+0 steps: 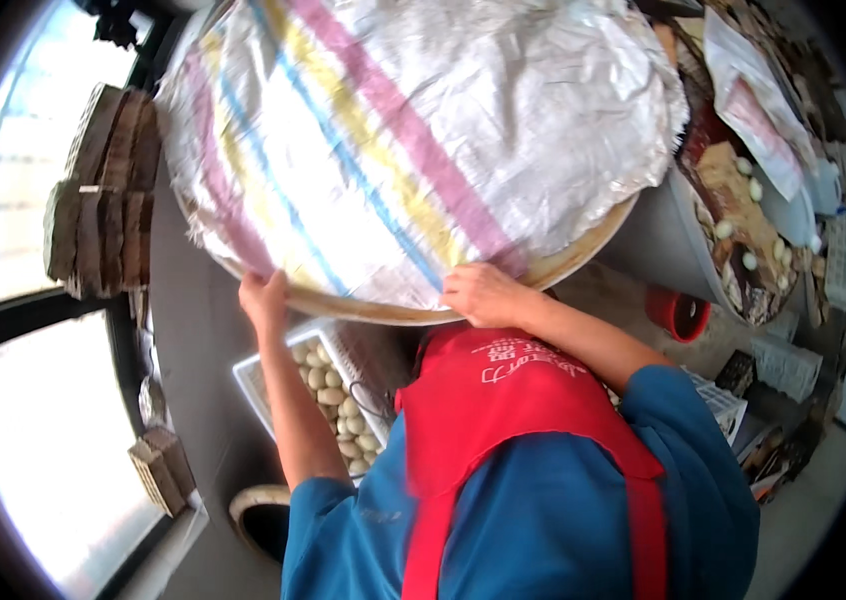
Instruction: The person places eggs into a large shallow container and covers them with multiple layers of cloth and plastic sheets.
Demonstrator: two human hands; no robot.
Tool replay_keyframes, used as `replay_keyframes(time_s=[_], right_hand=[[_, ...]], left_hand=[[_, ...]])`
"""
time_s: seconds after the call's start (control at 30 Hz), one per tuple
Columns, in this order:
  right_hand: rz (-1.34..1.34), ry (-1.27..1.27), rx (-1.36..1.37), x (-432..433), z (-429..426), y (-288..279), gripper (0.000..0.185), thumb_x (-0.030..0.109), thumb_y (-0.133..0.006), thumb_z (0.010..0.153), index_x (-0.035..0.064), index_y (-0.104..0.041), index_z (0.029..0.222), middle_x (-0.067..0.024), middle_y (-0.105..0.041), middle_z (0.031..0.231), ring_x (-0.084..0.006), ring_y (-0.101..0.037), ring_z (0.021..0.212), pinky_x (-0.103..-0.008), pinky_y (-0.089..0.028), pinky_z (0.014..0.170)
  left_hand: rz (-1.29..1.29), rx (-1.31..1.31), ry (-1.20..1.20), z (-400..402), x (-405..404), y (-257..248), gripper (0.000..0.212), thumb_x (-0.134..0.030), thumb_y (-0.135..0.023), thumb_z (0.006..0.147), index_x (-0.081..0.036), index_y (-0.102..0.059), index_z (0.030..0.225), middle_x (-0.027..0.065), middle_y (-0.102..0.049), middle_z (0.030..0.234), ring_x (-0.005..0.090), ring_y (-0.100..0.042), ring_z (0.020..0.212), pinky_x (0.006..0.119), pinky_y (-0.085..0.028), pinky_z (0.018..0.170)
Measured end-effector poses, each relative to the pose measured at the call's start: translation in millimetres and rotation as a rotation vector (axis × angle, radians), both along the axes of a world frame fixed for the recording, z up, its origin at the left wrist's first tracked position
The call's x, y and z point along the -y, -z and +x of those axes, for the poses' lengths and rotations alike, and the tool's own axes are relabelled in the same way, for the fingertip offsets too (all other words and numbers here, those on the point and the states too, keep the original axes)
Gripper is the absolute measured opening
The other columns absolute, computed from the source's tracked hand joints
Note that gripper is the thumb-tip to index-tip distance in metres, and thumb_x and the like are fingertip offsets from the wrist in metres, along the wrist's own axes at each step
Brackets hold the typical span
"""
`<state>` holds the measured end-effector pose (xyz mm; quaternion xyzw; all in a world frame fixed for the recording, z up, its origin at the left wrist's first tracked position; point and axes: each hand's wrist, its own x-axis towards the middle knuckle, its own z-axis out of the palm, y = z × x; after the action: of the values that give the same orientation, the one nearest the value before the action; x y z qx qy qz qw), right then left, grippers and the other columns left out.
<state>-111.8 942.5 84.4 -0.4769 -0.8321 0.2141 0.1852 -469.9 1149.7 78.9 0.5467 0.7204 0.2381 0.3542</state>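
Note:
A large white woven plastic sheet (543, 112) with pink, yellow and blue stripes spreads over a big round vessel, whose pale tan rim (588, 232) shows along the near side. At the near left edge, my left hand (264, 300) grips the sheet at the rim with its thumb on top. Farther right, the curled fingers of my right hand (484, 295) hold the sheet's near edge. The sheet hides what lies inside the vessel. Below my left forearm, a white plastic crate (249, 375) holds many pale eggs (331, 396).
Stacked cardboard-like trays (104, 195) stand by the window at left. A dark-mouthed jar (262, 495) sits lower left. At right are a grey vat (663, 225) with eggs on brown material, a red bucket (678, 313) and white crates (787, 364).

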Motion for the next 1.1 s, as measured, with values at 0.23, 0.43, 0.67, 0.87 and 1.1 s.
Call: replay_keyframes(time_s=[0.23, 0.43, 0.67, 0.87, 1.1], right_hand=[[0.099, 0.373, 0.026, 14.8, 51.0, -25.2, 0.005, 0.016, -0.068, 0.085, 0.0109, -0.067, 0.086, -0.0074, -0.062, 0.082, -0.0299, -0.066, 0.080, -0.0416, -0.054, 0.071], [0.045, 0.607, 0.165, 33.3, 111.7, 2.1, 0.029, 0.036, -0.080, 0.084, 0.0095, -0.069, 0.086, -0.0094, -0.065, 0.091, -0.0299, -0.067, 0.092, -0.0465, -0.053, 0.083], [-0.126, 0.471, 0.097, 35.5, 155.0, 9.5, 0.022, 0.030, -0.084, 0.081, 0.0150, -0.074, 0.094, -0.0076, -0.065, 0.094, -0.0298, -0.067, 0.097, -0.0472, -0.052, 0.087], [-0.233, 0.445, -0.180, 34.6, 229.4, -7.6, 0.022, 0.028, -0.070, 0.091, 0.0104, -0.073, 0.104, -0.0175, -0.072, 0.092, -0.0378, -0.070, 0.087, -0.0508, -0.055, 0.078], [-0.311, 0.642, -0.098, 38.0, 356.0, -53.3, 0.021, 0.026, -0.078, 0.084, 0.0076, -0.076, 0.094, -0.0131, -0.072, 0.093, -0.0361, -0.070, 0.090, -0.0458, -0.055, 0.080]], left_hand=[[0.394, -0.676, -0.078, 53.1, 36.6, -13.1, 0.052, -0.023, -0.083, 0.085, -0.003, -0.059, 0.127, 0.0133, -0.063, 0.113, 0.0309, -0.067, 0.102, 0.045, -0.058, 0.081], [0.221, -0.011, 0.739, 152.4, 130.0, -13.1, 0.024, -0.024, -0.082, 0.088, -0.007, -0.067, 0.096, 0.0124, -0.066, 0.089, 0.0322, -0.066, 0.074, 0.045, -0.053, 0.066], [0.120, -0.085, 0.917, 193.0, 173.1, -9.9, 0.025, -0.028, -0.080, 0.087, -0.007, -0.068, 0.091, 0.0145, -0.068, 0.092, 0.0394, -0.069, 0.081, 0.048, -0.053, 0.069], [0.010, -0.109, 0.906, 202.3, 171.8, -29.2, 0.020, -0.028, -0.076, 0.090, -0.008, -0.073, 0.088, 0.0129, -0.068, 0.092, 0.0373, -0.070, 0.084, 0.046, -0.055, 0.072], [0.072, -0.219, 0.755, 268.6, 195.9, -43.6, 0.017, -0.025, -0.081, 0.085, -0.010, -0.078, 0.093, 0.0107, -0.070, 0.095, 0.0359, -0.071, 0.085, 0.045, -0.057, 0.073]])
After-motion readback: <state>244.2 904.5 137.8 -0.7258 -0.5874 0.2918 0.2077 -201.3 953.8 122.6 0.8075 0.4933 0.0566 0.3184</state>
